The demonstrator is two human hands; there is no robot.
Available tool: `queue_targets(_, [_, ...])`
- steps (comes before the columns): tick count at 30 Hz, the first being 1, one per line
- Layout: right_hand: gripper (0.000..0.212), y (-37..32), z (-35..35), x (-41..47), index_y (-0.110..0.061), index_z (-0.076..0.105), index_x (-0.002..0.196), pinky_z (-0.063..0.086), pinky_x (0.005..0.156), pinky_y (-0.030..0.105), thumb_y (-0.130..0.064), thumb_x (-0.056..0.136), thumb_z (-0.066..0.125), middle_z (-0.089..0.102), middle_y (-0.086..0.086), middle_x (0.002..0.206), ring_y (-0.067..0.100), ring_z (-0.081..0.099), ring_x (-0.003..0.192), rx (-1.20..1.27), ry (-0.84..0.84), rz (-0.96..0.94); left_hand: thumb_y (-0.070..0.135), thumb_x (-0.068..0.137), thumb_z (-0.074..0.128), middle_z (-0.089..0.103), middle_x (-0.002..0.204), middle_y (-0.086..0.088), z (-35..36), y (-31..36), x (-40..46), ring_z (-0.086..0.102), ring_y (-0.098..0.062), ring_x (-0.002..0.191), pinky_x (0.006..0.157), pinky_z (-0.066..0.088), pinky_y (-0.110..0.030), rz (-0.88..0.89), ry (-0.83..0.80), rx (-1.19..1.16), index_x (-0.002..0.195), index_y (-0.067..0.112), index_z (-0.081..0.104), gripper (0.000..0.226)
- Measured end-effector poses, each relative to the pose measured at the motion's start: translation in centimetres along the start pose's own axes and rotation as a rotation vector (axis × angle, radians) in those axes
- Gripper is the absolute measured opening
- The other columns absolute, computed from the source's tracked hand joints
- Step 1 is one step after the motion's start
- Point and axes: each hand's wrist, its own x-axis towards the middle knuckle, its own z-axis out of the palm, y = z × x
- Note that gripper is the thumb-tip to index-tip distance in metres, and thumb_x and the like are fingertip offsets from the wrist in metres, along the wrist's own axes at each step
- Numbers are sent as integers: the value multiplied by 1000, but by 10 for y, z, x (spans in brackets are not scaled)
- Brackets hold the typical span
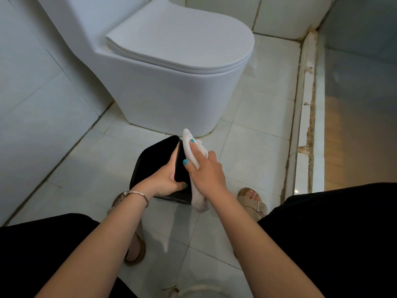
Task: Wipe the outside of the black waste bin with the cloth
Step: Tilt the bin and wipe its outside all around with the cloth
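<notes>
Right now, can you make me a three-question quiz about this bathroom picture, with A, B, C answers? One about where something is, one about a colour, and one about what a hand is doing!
1. Where does the black waste bin stand?
A. On the toilet lid
B. On the floor in front of the toilet
C. On the ledge at the right

2. What colour is the cloth?
A. White
B. Red
C. Black

3. What is the left hand doing?
A. Hanging idle
B. Holding a sandal
C. Gripping the bin's rim

Answers:
1. B, the bin sits on the floor tiles just before the toilet.
2. A, the cloth looks white under the right hand, which presses it on the bin's side.
3. C, its fingers curl over the rim into the bin.
</notes>
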Motion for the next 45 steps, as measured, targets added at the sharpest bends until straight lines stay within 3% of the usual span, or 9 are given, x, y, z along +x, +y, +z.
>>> queue_targets(4, [65,14,15,-20,-59,14,146,45,91,40,-54,93,50,36,3,129,33,44,111,48,-7,-14,7,78,76,21,154,11,-2,-3,-1,30,-3,136,99,32,-3,7,18,-39,153,31,-17,123])
queue_targets(7, [63,15,20,-22,-61,15,144,47,88,39,-54,92,50,36,1,127,32,45,111,60,14,-14,6,79,76,22,150,13,-1,-3,-4,29,0,133,89,28,5,18,38,-62,154,29,-16,121])
queue_targets(15, [60,2,10,10,-53,19,148,38,79,34,-54,95,48,36,4,124,32,47,101,2,32,24,4,78,72,33,145,10,0,-7,-3,46,-7,121,99,43,-23,-16,14,-60,152,36,-19,122])
queue_targets(21, [65,14,21,-21,-57,13,148,45,90,38,-54,94,49,35,4,129,31,43,109,16,52,-10,4,78,75,20,151,15,-3,-5,-1,29,-1,134,93,31,-2,18,-12,-53,154,33,-14,120])
queue_targets(26, [60,5,15,-15,-60,15,146,43,85,38,-53,95,47,36,3,129,32,41,108,-53,-2,-60,0,79,74,22,148,15,-3,-9,-4,30,-1,132,91,31,0,4,36,-98,153,30,-15,120])
queue_targets(31, [55,-4,-8,20,-55,17,148,40,77,37,-50,99,42,35,5,128,27,33,93,-193,-6,-85,3,78,74,27,146,15,0,-5,-6,45,-7,123,99,45,-25,4,-7,-64,151,40,-20,124])
queue_targets(37, [57,0,11,-13,-53,15,150,39,75,36,-51,99,42,35,6,128,32,39,101,-207,-5,-114,-1,79,73,28,143,11,-3,-4,-4,37,-4,126,90,36,-5,-16,51,-88,153,32,-17,120])
queue_targets(41, [57,15,22,-42,-56,12,149,48,71,38,-52,99,41,36,5,124,28,36,98,-261,-34,-155,6,75,80,19,156,9,-13,-12,-9,24,-8,140,109,27,-21,-49,68,-97,155,29,-12,124])
queue_targets(45, [56,34,25,-41,-59,10,147,38,68,33,-51,101,39,34,3,126,23,30,96,-312,-55,-113,20,65,80,22,158,7,-18,-17,-16,29,-15,142,115,32,-38,-85,95,-99,154,37,-12,129])
